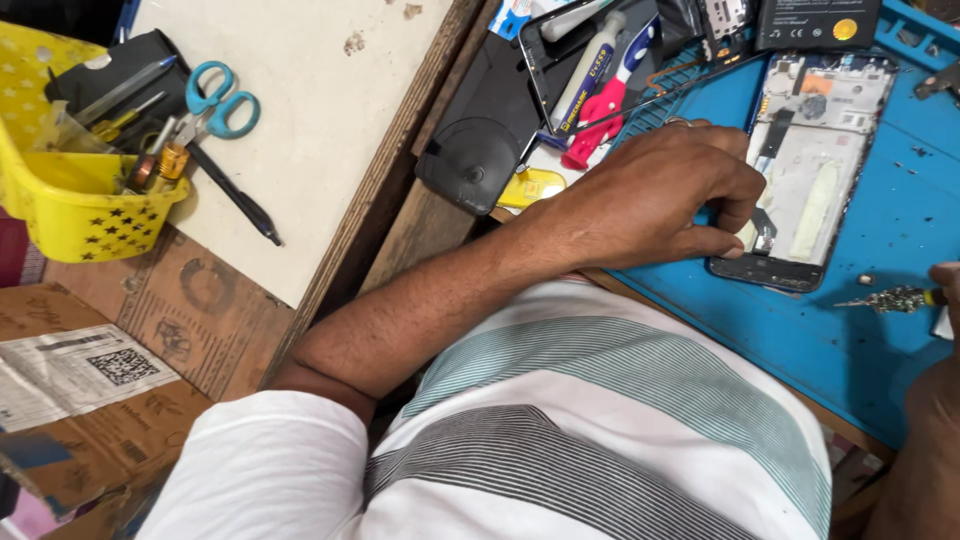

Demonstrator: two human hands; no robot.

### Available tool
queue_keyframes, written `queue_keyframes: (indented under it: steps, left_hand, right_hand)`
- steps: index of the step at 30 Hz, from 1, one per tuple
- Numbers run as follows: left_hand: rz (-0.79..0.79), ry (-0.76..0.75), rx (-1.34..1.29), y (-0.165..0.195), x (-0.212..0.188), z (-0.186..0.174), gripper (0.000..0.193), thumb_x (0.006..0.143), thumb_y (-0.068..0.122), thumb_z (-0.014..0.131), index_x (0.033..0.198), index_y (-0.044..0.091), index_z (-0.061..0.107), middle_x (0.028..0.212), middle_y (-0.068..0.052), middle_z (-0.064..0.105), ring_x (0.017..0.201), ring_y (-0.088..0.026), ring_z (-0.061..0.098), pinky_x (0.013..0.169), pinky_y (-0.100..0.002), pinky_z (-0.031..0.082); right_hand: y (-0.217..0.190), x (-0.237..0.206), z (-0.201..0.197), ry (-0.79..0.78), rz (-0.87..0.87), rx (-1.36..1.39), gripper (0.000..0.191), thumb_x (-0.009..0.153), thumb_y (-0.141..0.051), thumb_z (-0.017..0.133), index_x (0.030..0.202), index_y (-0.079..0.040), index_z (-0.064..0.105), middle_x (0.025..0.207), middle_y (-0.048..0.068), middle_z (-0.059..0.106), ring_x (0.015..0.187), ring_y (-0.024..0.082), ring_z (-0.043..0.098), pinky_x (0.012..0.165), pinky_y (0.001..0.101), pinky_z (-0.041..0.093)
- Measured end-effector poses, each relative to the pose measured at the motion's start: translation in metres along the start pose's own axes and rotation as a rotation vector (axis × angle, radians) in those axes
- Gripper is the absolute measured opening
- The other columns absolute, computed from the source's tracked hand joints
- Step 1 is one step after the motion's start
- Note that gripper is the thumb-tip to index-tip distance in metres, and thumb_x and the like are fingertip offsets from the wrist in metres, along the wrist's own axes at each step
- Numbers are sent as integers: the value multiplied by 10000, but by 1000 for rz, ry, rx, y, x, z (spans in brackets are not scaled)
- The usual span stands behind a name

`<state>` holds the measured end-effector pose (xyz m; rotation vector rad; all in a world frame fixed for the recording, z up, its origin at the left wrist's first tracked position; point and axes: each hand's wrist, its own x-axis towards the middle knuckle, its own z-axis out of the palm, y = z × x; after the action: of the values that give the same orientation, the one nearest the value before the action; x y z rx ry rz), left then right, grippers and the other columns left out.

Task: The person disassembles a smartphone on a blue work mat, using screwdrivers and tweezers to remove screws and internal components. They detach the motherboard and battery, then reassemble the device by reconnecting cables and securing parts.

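Left hand [655, 195] curled, pinching opened phone [810, 170]; right hand [945, 290] mostly out of frame, grip unclear

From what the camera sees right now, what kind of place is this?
Probably a phone repair bench: the left hand rests on an opened phone lying on a blue work mat, and a yellow basket holds small tools.

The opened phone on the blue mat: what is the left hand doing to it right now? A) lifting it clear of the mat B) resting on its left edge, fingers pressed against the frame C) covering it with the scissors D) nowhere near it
B: the left hand lies over the left edge of the opened phone, fingers against its frame, while the phone lies flat on the blue mat.
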<state>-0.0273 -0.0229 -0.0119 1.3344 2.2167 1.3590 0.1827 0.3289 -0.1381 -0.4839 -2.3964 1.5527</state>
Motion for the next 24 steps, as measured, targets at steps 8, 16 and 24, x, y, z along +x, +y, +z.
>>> queue_keyframes:
  steps: [8, 16, 24]
  left_hand:
    - [76, 16, 106, 11, -6, 12, 336, 821, 426, 864, 1033, 182, 773, 998, 6, 644, 1003, -219, 608, 886, -409, 491]
    - [62, -63, 313, 25, -12, 24, 304, 827, 448, 794, 1047, 238, 792, 1057, 38, 628, 1039, -197, 593, 888, -449, 466]
    - [120, -34, 189, 11, -12, 27, 339, 818, 380, 826, 1079, 175, 760, 1062, 24, 639, 1054, -206, 616, 951, -446, 485]
  right_hand:
    - [-22, 6, 4, -3, 33, 78, 281, 1153, -331, 521, 1204, -112, 689, 1198, 0, 672, 1171, 110, 654, 1085, 293, 526]
    - [-35, -10, 11, 21, -52, -72, 253, 1220, -195, 513, 1216, 26, 637, 1117, 88, 653, 1058, 160, 627, 992, 301, 509]
    - [-92, -21, 28, -32, -50, -239, 251, 1206, -161, 484, 1180, 57, 605, 1003, 95, 605, 812, 140, 525, 749, 235, 421]
